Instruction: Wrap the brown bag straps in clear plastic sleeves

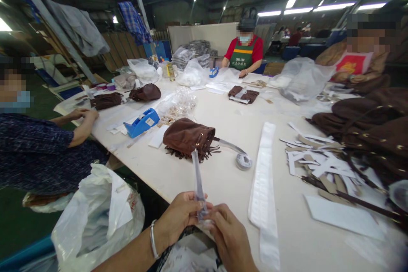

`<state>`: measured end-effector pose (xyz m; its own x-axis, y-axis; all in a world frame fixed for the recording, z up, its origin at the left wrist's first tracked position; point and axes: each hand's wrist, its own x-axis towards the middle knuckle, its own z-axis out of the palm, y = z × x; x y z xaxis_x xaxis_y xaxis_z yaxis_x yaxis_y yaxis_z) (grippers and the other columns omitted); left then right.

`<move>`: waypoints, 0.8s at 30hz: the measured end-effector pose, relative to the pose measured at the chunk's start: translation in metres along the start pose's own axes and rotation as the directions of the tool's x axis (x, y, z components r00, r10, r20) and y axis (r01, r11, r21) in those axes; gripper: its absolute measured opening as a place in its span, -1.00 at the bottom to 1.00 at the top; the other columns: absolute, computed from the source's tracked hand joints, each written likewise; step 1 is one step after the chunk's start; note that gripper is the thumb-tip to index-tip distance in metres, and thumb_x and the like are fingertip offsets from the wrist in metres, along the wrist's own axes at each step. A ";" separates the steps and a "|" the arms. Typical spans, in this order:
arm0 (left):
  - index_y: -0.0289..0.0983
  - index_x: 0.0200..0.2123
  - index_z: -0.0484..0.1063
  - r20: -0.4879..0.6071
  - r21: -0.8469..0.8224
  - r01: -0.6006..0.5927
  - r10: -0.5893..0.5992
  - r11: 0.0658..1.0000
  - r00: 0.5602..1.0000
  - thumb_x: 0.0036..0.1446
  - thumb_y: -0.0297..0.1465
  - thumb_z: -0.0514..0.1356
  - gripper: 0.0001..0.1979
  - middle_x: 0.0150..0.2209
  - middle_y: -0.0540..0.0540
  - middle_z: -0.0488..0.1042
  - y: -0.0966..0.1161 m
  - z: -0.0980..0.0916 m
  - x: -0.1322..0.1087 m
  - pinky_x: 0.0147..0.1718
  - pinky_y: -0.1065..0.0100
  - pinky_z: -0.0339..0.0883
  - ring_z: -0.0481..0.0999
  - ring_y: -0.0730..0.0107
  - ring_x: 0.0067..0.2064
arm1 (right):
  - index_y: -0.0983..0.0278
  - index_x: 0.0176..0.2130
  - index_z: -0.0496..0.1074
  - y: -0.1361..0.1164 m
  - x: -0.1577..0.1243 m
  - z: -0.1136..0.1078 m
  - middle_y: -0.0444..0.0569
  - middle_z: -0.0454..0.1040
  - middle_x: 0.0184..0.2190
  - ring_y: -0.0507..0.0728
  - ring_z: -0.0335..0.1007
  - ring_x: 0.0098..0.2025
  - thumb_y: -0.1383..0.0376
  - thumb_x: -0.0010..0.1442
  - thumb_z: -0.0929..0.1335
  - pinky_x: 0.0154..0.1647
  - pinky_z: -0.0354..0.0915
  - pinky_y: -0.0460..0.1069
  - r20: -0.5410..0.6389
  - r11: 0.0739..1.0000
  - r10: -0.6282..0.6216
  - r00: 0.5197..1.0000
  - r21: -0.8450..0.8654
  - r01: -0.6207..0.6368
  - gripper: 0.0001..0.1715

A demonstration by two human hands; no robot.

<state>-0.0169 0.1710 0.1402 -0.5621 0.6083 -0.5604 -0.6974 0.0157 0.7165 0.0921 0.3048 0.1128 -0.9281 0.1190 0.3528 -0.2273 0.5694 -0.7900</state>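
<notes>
A brown fringed drawstring bag [185, 138] lies on its side on the table in front of me. From its opening a strap wrapped in thin pale plastic [197, 174] runs down to my hands. My left hand [182, 212], with a silver bangle at the wrist, pinches this strap near its lower end. Close beside it, my right hand [228, 231] has its fingers closed on the strap's end and its wrapping. A second wrapped strap end, rolled into a coil [244, 161], rests to the right of the bag. Long white padded strips [264, 178] lie farther right.
A blue tape dispenser [142, 122] stands left of the bag. White and beige strips [318, 159] and brown bags [369, 123] are heaped at the right. A white plastic sack [98, 216] stands at the table's left edge. Co-workers sit at the left, far side and right.
</notes>
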 end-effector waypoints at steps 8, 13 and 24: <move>-0.43 -0.20 0.45 -0.027 0.031 -0.076 0.077 0.997 0.997 -0.05 -0.30 0.36 -0.62 -0.33 -0.22 0.55 0.000 0.003 0.010 -0.33 0.34 0.37 0.50 0.30 -0.35 | 0.25 -0.43 0.32 0.000 0.032 -0.014 -0.16 0.35 -0.48 0.03 0.31 -0.40 0.21 0.30 0.27 -0.36 0.23 -0.09 0.173 0.900 0.282 0.944 0.293 -0.322 -0.72; -0.40 -0.25 0.51 0.032 0.077 -0.119 0.117 0.990 0.993 0.08 -0.19 0.27 -0.65 -0.35 -0.21 0.53 0.006 0.012 0.004 -0.34 0.33 0.37 0.50 0.26 -0.35 | 0.22 -0.25 0.25 0.005 0.047 0.002 -0.24 0.33 -0.54 0.01 0.26 -0.51 0.25 0.15 0.37 -0.52 0.22 -0.13 0.208 0.689 0.478 0.853 0.515 -0.511 -0.79; -0.38 -0.33 0.53 -0.054 -0.047 -0.090 0.088 0.995 0.995 -0.05 -0.25 0.35 -0.70 -0.40 -0.14 0.48 0.005 0.010 -0.002 -0.32 0.34 0.37 0.39 0.39 -0.39 | 0.24 -0.29 0.36 -0.008 0.052 0.012 -0.03 0.42 -0.31 0.06 0.39 -0.33 0.41 0.30 0.19 -0.30 0.31 -0.07 -0.137 0.986 -0.031 0.990 -0.165 0.008 -0.80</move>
<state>-0.0145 0.1778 0.1493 -0.6441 0.5637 -0.5171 -0.6642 -0.0768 0.7436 0.0418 0.2965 0.1316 -0.8715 0.2114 0.4425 -0.1832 0.6966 -0.6937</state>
